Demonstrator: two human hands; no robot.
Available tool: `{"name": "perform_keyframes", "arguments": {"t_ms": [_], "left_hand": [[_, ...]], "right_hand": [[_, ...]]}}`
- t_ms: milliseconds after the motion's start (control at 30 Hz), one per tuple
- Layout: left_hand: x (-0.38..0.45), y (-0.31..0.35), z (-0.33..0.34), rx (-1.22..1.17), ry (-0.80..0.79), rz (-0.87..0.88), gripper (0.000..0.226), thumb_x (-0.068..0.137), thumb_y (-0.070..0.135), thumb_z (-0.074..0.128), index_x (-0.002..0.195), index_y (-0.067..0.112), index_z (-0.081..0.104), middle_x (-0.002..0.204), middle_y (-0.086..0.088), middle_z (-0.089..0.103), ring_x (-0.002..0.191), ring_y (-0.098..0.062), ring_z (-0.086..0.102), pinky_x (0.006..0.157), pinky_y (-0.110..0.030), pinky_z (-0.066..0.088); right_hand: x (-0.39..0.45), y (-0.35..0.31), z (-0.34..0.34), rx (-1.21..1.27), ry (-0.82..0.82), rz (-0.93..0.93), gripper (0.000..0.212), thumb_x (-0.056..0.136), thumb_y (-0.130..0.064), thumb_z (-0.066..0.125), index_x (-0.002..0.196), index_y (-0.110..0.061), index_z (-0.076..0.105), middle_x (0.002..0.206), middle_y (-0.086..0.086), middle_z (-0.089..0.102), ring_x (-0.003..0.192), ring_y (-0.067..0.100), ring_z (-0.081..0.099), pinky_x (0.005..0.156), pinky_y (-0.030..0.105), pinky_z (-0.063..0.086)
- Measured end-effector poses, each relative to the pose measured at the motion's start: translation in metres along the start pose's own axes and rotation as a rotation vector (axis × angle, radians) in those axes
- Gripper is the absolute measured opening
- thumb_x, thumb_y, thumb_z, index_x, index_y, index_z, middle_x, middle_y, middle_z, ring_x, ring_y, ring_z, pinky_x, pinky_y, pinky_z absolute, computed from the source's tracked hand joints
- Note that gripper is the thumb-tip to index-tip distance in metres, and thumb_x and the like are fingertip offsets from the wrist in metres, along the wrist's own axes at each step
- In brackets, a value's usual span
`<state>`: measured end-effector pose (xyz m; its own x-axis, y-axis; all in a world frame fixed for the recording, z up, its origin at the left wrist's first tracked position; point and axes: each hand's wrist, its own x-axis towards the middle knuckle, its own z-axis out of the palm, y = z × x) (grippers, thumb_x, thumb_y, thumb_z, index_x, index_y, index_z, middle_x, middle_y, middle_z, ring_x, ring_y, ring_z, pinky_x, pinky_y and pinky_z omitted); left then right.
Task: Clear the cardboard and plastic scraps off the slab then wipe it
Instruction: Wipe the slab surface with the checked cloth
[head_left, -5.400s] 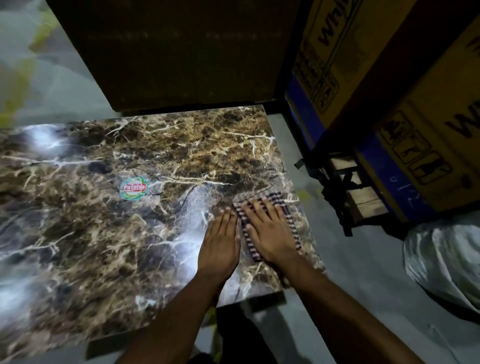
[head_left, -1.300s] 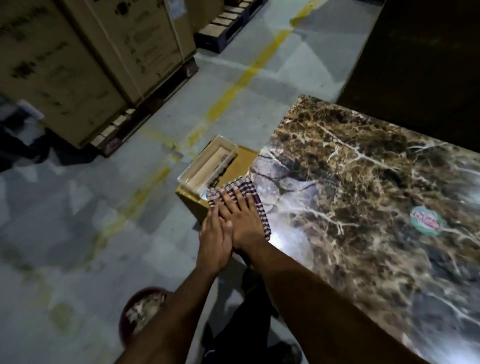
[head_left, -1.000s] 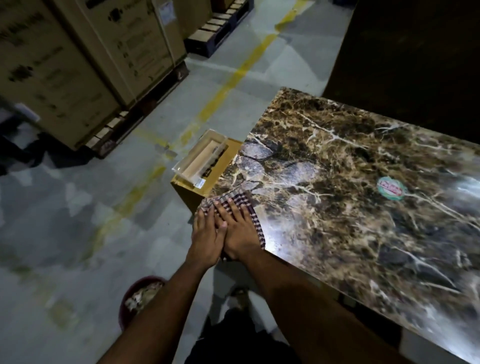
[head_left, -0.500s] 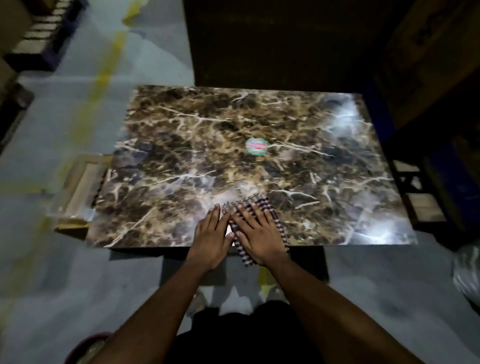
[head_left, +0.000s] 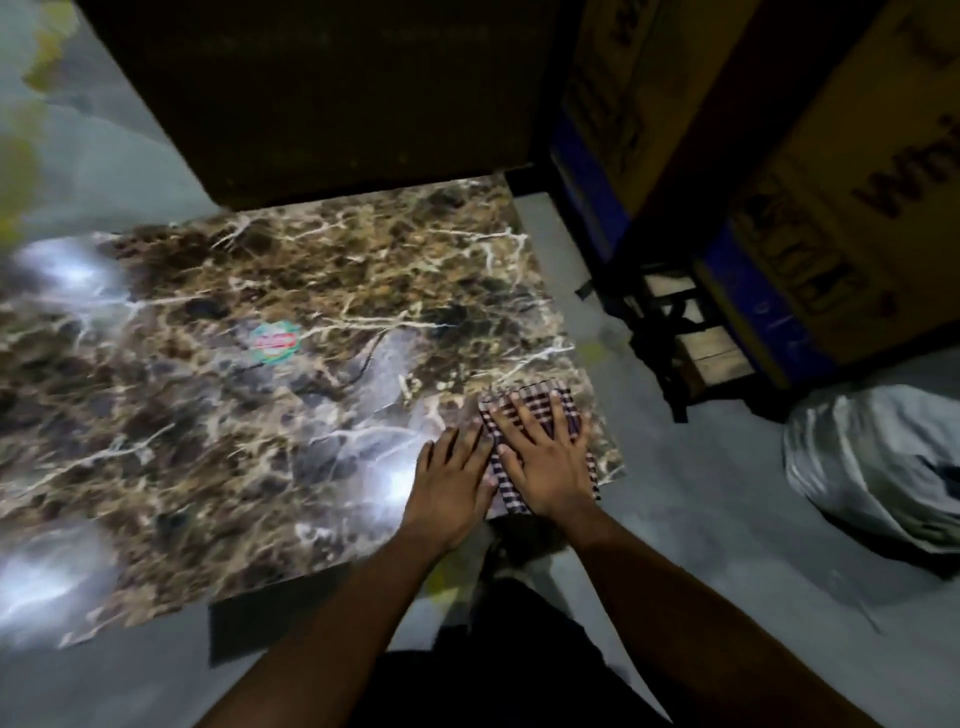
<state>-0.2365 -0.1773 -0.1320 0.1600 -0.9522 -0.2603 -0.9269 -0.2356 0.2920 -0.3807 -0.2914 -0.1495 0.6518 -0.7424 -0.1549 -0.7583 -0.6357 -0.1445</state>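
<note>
dim storeroom with a grey concrete floor (head_left: 701, 519)
tall printed cardboard cartons (head_left: 841, 208) on a wooden pallet (head_left: 696, 343); a pale plastic sack (head_left: 872, 457) nearby.

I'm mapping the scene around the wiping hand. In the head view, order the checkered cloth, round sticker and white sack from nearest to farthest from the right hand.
1. Checkered cloth, pressed under the right hand.
2. White sack, on the floor, right.
3. Round sticker, mid-slab, left.

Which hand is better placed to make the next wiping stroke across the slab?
Probably the right hand: it lies flat on the checked cloth at the slab's near right corner. The left hand rests beside it, mostly on bare stone.
</note>
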Motion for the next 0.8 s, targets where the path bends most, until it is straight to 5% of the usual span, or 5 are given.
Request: {"name": "perform_keyframes", "arguments": {"t_ms": [233, 433, 567, 667, 800], "left_hand": [[0.063, 0.061, -0.004, 0.038, -0.118, -0.011, 0.071, 0.098, 0.048, 0.042, 0.160, 0.033, 0.010, 0.168, -0.012, -0.005, 0.154, -0.036, 0.000, 0.119, -0.055, 0.009], [0.092, 0.063, -0.016, -0.129, -0.228, 0.007, 0.072, 0.097, 0.052, 0.043, 0.158, 0.043, 0.005, 0.168, -0.011, -0.007, 0.153, -0.037, -0.008, 0.121, -0.056, 0.005], [0.104, 0.064, -0.049, -0.691, -0.163, -0.012, 0.071, 0.091, 0.056, 0.040, 0.156, 0.038, 0.020, 0.162, 0.000, 0.030, 0.148, -0.025, 0.030, 0.119, -0.043, 0.027], [0.104, 0.057, -0.099, -1.103, 0.110, -0.087, 0.043, 0.096, 0.033, 0.055, 0.136, 0.027, 0.043, 0.139, -0.001, 0.054, 0.127, -0.019, 0.054, 0.096, -0.022, 0.046], [0.104, 0.023, -0.174, -1.530, 0.328, -0.218, 0.046, 0.097, 0.006, 0.063, 0.135, 0.013, 0.037, 0.130, -0.008, 0.055, 0.118, -0.028, 0.059, 0.088, -0.031, 0.055]], "right_hand": [[0.013, 0.074, -0.023, 0.054, 0.033, 0.128, 0.053, 0.105, -0.056, 0.031, 0.150, -0.065, 0.005, 0.168, -0.010, 0.017, 0.137, 0.044, 0.026, 0.101, 0.064, 0.035], [0.039, 0.088, -0.047, 0.052, 0.145, -0.001, 0.042, 0.096, -0.027, 0.060, 0.136, -0.036, 0.061, 0.137, -0.002, 0.063, 0.112, 0.035, 0.056, 0.072, 0.039, 0.059], [0.061, 0.059, -0.088, 0.196, 0.349, -0.150, 0.035, 0.080, -0.006, 0.074, 0.114, -0.016, 0.074, 0.128, 0.002, 0.068, 0.111, 0.028, 0.052, 0.070, 0.036, 0.059], [0.084, 0.032, -0.127, 0.308, 0.493, -0.169, 0.023, 0.088, -0.015, 0.075, 0.110, -0.018, 0.072, 0.129, 0.001, 0.066, 0.114, 0.028, 0.059, 0.094, 0.033, 0.048], [0.109, -0.011, -0.175, 0.530, 0.658, -0.189, 0.023, 0.088, -0.018, 0.078, 0.110, -0.022, 0.073, 0.136, -0.007, 0.063, 0.128, 0.001, 0.052, 0.108, 0.030, 0.040]]}}
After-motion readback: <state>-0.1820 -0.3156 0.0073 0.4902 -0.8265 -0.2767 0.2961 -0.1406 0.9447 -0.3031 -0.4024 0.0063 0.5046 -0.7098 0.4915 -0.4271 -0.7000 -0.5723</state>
